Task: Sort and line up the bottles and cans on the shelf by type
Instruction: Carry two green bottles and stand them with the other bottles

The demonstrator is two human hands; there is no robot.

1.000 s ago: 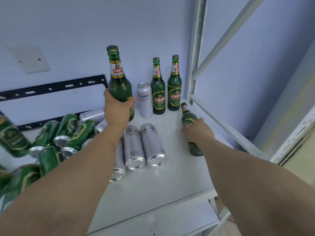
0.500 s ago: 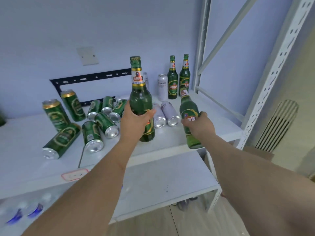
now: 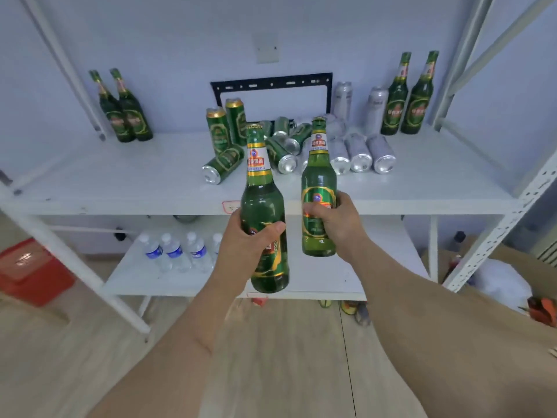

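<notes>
My left hand (image 3: 247,239) grips a green beer bottle (image 3: 262,188) upright in front of the white shelf (image 3: 120,188). Beside it, my right hand (image 3: 334,224) holds a second green beer bottle (image 3: 319,176) upright. Both bottles hang in the air off the shelf's front edge. Two green bottles (image 3: 125,113) stand at the shelf's back left and two more green bottles (image 3: 410,98) at the back right. Green cans (image 3: 224,155) and silver cans (image 3: 360,153) lie and stand in a heap at mid shelf.
Clear water bottles (image 3: 177,251) lie on the lower shelf (image 3: 301,285). White frame posts (image 3: 494,230) rise at right and left. A red bin (image 3: 27,273) sits on the wooden floor at left; a cardboard box with white bags (image 3: 500,279) is at right.
I have stepped back from the shelf, so the whole shelf shows. Both hands have carried their bottles off the shelf surface toward me, and the right bottle has gone from lying to upright.
</notes>
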